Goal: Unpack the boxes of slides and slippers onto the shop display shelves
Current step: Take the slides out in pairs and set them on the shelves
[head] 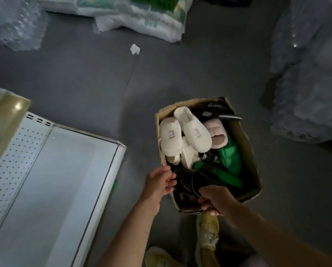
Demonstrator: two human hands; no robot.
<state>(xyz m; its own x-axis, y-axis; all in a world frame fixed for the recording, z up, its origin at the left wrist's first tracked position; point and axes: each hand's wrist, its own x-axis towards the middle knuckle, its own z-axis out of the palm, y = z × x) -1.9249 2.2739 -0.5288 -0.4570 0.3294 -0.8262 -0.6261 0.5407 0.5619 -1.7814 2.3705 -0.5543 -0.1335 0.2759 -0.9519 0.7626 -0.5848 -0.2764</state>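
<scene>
Both hands, left hand (159, 183) and right hand (216, 199), are gripping black slides (192, 182) over the box (254, 166); next, I judge, carrying them onto the white shelf (65, 180).

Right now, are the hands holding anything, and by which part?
Yes. Both hands grip a black slide over the cardboard box: the left hand at its left end, the right hand at its near right edge.
</scene>
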